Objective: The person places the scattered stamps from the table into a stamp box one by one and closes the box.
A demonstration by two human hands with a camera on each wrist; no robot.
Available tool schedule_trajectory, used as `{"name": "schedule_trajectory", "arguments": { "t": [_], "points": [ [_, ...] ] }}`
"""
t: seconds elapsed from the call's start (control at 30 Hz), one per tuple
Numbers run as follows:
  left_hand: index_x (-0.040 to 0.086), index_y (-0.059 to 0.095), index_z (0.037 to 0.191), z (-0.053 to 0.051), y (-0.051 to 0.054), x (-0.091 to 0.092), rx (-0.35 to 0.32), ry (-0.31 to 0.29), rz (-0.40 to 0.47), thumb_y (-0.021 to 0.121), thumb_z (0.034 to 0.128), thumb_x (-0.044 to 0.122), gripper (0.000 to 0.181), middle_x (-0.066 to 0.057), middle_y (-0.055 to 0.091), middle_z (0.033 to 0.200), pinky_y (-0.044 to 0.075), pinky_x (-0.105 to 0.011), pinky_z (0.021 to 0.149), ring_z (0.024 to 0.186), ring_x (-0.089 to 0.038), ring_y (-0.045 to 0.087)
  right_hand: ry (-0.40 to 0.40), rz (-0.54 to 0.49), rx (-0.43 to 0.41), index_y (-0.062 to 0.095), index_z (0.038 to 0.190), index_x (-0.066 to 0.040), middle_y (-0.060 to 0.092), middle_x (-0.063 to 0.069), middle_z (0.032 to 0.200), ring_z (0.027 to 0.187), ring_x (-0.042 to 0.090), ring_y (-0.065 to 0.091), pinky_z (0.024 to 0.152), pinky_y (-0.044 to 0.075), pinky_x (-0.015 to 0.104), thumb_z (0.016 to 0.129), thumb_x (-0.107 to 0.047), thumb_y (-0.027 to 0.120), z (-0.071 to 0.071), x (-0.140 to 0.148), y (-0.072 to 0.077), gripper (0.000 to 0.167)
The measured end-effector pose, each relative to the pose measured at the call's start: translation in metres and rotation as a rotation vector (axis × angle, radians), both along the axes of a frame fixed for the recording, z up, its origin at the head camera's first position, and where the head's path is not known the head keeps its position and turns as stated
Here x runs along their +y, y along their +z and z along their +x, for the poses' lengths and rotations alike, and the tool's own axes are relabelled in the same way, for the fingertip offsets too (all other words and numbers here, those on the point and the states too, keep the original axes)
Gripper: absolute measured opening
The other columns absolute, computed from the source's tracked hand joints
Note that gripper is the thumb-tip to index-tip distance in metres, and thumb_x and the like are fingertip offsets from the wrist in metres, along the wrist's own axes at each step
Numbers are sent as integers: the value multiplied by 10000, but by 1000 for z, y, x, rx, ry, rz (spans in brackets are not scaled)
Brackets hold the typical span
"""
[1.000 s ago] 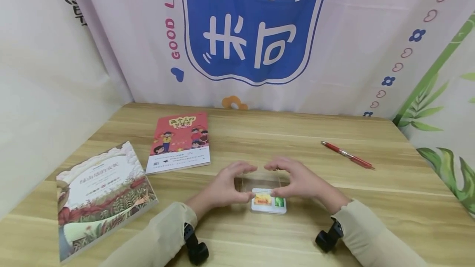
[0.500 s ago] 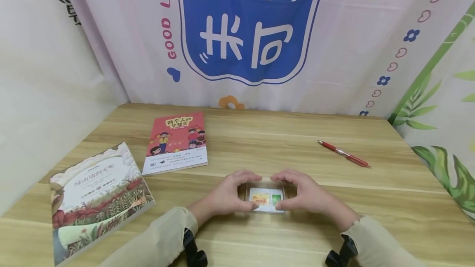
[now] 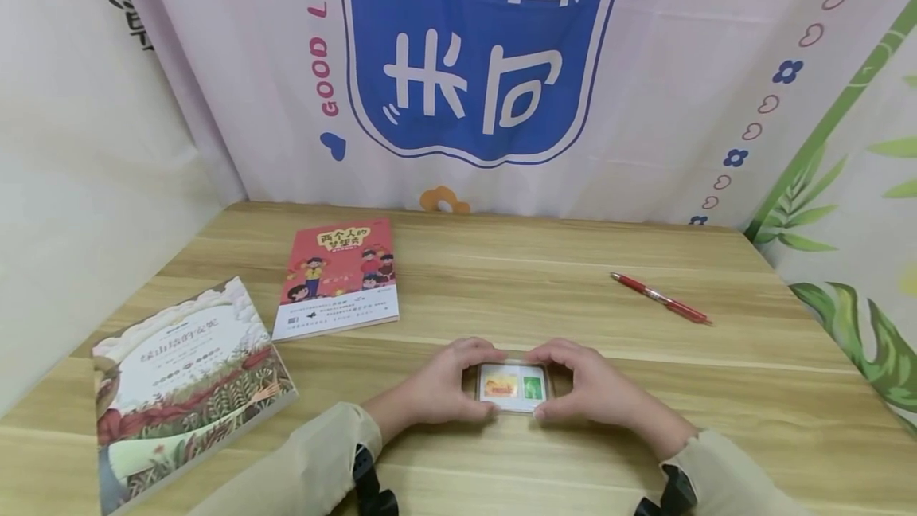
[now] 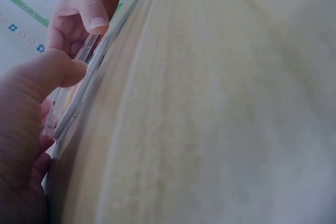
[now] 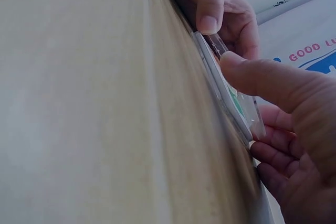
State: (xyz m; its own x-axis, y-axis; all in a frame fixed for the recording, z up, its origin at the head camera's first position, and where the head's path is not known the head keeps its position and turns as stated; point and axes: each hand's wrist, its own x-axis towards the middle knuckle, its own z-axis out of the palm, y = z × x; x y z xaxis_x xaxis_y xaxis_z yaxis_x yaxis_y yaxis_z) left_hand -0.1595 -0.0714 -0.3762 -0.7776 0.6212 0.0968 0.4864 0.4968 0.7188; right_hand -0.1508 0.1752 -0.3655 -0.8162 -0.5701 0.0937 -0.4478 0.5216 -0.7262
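Observation:
A small white rounded-corner card or card stack [image 3: 510,403] with an orange and a green picture lies flat on the table in the head view. Over it sits a clear plastic lid [image 5: 257,121], seen edge-on in the right wrist view, close to the white layer. My left hand [image 3: 450,385] holds the lid's left side between thumb and fingers. On the opposite side, my right hand [image 3: 595,390] grips it the same way. Both thumbs are at the near edge and the fingers curl round the far edge. Whether the lid is fully down cannot be told.
A red book [image 3: 344,273] and a larger illustrated book [image 3: 193,388] lie to the left on the wooden table [image 3: 501,277]. A red pen [image 3: 661,299] rests at the right. A printed curtain [image 3: 645,102] hangs behind the table's far edge.
The clear lid has come down over the white card or stack, from raised above its far side to nearly level with it. Both hands have lowered with it, toward me.

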Motion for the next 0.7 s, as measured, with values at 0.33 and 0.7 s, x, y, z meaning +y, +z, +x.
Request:
{"name": "schedule_trajectory", "arguments": {
  "t": [0.33, 0.7],
  "points": [
    [183, 550, 1283, 2, 1, -1, 39, -21, -60, 789, 682, 277, 654, 6, 526, 1251, 380, -399, 987, 1138, -158, 473, 15, 45, 30, 580, 1153, -147, 562, -46, 1162, 1070, 142, 508, 952, 396, 352, 663, -391, 809, 0, -5, 0, 593],
    [170, 562, 1266, 4, 2, 0, 12, -22, -74, 788, 705, 286, 616, 36, 517, 1236, 375, -375, 988, 1132, -143, 456, 5, 78, -27, 562, 1093, -171, 517, -36, 1123, 1058, 177, 459, 939, 372, 402, 649, -356, 823, 2, -8, 5, 547]
  ]
}}
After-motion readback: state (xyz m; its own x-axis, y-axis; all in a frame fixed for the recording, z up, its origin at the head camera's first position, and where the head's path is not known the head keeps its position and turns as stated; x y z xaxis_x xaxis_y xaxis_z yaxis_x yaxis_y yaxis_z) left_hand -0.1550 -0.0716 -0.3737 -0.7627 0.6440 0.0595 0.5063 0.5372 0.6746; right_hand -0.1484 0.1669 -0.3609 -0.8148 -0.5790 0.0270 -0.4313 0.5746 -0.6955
